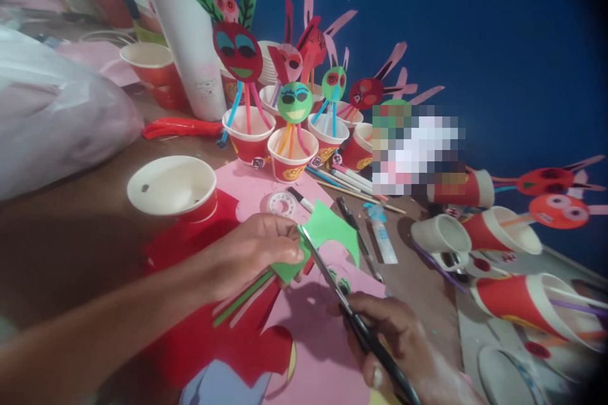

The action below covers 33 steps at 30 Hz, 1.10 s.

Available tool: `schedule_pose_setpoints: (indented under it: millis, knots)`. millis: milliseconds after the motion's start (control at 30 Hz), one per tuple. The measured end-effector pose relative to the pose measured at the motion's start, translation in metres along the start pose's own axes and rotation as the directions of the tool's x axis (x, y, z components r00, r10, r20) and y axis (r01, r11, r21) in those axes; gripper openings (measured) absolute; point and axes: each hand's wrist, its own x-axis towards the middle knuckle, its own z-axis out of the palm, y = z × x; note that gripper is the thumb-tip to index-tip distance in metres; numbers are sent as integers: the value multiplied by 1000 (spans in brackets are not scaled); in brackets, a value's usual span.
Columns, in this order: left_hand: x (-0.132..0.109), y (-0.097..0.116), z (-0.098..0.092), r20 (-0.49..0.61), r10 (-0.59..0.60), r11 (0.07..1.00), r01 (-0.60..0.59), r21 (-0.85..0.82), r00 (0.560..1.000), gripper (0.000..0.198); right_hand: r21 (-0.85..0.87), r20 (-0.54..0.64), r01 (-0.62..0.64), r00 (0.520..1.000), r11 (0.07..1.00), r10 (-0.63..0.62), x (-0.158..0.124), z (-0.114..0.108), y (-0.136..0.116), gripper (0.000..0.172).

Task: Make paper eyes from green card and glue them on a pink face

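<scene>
Pinched between the fingers of my left hand (268,243) is a piece of green paper (289,270). My right hand (394,335) is closed around the black handles of a pair of scissors (330,277), whose blades point up and left to the edge of the green paper by my left fingertips. A lighter green paper piece (335,228) with a curved edge spreads just beyond the blade tips; I cannot tell whether it joins the held piece. Thin green and white strips (244,299) stick out below my left hand. Pink paper (308,348) and red paper (218,342) lie underneath.
Several paper cups (292,161) with paper-faced figures on straws stand at the back by a blue wall (498,25). A lone cup (173,190), a tape roll (281,204), markers (354,180) and a glue tube (381,234) surround my hands. A white bottle (187,38) stands behind.
</scene>
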Motion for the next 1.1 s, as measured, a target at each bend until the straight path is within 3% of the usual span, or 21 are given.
schedule_pose_setpoints:
  millis: [133,300,867,1100]
  knots:
    - [1,-2,-2,44,-18,1000,19,-21,999,10,9,45,-6,999,1000,6,-2,-1,1,67]
    - [0,-1,-2,83,-31,999,33,-28,996,11,-4,40,0,999,1000,1,-2,-1,0,68]
    - [-4,0,0,48,-99,995,99,-7,994,12,14,-14,8,1000,1000,-7,-1,4,-4,49]
    - [1,0,-2,62,-115,993,115,8,991,10,-4,-28,-18,999,1000,18,2,4,-2,62]
